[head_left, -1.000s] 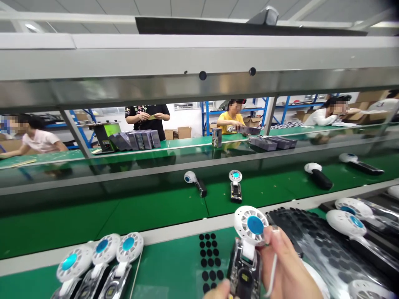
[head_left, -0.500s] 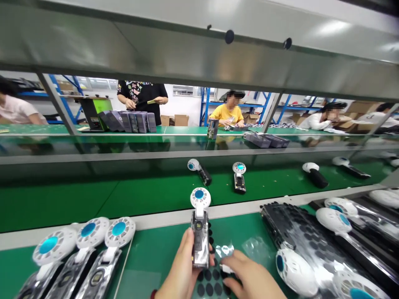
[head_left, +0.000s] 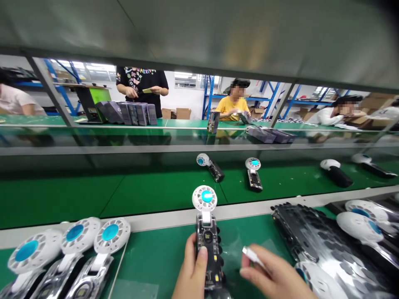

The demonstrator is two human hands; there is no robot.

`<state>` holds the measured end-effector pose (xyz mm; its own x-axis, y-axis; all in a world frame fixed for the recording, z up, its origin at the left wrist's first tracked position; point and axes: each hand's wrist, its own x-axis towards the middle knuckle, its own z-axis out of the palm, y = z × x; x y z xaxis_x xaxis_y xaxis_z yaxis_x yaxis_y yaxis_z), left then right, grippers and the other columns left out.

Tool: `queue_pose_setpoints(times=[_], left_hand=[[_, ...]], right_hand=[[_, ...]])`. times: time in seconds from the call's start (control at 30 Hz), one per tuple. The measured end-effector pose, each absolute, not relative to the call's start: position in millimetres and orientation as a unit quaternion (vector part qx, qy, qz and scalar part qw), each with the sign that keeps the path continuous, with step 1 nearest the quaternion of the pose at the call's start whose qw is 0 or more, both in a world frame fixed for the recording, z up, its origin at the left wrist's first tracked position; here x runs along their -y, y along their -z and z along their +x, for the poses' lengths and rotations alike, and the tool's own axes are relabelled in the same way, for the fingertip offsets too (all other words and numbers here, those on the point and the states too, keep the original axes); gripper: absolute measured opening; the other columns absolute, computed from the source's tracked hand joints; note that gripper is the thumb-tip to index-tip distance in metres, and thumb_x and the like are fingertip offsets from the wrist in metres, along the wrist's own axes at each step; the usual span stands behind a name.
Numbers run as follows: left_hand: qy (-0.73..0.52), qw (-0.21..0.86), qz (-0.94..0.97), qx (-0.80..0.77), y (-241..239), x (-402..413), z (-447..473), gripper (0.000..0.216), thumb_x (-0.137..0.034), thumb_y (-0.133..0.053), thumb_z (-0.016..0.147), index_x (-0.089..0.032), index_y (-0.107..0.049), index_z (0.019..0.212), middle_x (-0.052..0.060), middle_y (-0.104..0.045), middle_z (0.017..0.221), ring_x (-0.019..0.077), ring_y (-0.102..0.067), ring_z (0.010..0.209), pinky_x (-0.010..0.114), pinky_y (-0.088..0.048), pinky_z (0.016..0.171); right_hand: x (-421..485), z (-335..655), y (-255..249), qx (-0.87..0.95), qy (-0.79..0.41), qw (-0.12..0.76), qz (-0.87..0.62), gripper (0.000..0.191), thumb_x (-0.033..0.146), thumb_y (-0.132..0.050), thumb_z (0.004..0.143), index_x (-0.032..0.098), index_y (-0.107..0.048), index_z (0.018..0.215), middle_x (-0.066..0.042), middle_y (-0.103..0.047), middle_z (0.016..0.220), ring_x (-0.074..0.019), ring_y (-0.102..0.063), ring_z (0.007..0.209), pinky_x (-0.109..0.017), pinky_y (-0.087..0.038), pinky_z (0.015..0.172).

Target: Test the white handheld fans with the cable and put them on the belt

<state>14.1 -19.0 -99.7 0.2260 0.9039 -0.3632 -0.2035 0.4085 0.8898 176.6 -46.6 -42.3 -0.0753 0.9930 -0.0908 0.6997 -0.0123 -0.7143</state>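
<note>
My left hand (head_left: 195,265) is closed around the clear body of a handheld fan (head_left: 208,245), thumb across its front. The fan has a white round head with a blue centre, and yellowish lights show on the dark board inside. To its right, my right hand (head_left: 269,268) pinches a small white cable plug (head_left: 254,255), pointing up and left, apart from the fan. Black round pads (head_left: 220,250) show along the fan's right edge, mostly hidden behind it. Clear film lies on the green bench between the hands.
Several similar fans (head_left: 109,232) lie at left. On the right, more fans (head_left: 358,226) rest beside and on a stack of black-dotted sheets (head_left: 311,224). Beyond the pale ledge, fans (head_left: 254,174) lie on the green belt (head_left: 156,187). A metal shelf (head_left: 187,37) hangs overhead; co-workers sit and stand opposite.
My right hand has risen from low over the black pads, bringing the white plug into clear view. My left hand's thumb has moved onto the fan's front. The camera view has shifted.
</note>
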Motion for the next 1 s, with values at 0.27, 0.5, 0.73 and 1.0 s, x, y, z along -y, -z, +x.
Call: queue_pose_setpoints(times=[0.27,0.5,0.73,1.0], left_hand=[[-0.413,0.642,0.473,-0.440,98,24,13,0.085,-0.067,-0.057,0.053,-0.018,-0.026,0.116,0.017,-0.056,0.113,0.0307,-0.053,0.100,0.037,-0.039,0.081],[-0.405,0.641,0.477,-0.444,99,24,13,0.085,-0.063,-0.060,0.053,-0.017,-0.027,0.116,0.017,-0.057,0.112,0.0306,-0.055,0.097,0.038,-0.039,0.082],[-0.429,0.656,0.458,-0.418,94,25,15,0.084,-0.063,-0.062,0.052,-0.019,-0.027,0.114,0.016,-0.056,0.116,0.0285,-0.052,0.104,0.036,-0.036,0.087],[-0.416,0.664,0.453,-0.426,94,26,13,0.086,-0.059,-0.064,0.051,-0.017,-0.026,0.116,0.017,-0.056,0.116,0.0288,-0.051,0.105,0.036,-0.035,0.089]], right_hand=[[21,150,17,0.696,-0.279,0.297,-0.591,0.017,0.007,-0.048,0.077,0.022,-0.055,0.071,0.003,-0.057,0.074,-0.0122,-0.054,0.069,-0.020,-0.040,0.061],[25,147,14,0.726,-0.233,0.225,-0.607,0.017,0.010,-0.043,0.080,0.023,-0.054,0.077,0.001,-0.057,0.077,-0.0157,-0.057,0.067,-0.026,-0.043,0.059],[21,142,12,0.734,-0.218,0.212,-0.607,0.018,0.009,-0.043,0.079,0.022,-0.056,0.078,-0.001,-0.059,0.079,-0.0170,-0.058,0.068,-0.027,-0.046,0.060],[22,142,12,0.758,-0.178,0.169,-0.604,0.022,0.007,-0.043,0.078,0.022,-0.058,0.082,-0.002,-0.061,0.081,-0.0182,-0.060,0.067,-0.028,-0.047,0.057]])
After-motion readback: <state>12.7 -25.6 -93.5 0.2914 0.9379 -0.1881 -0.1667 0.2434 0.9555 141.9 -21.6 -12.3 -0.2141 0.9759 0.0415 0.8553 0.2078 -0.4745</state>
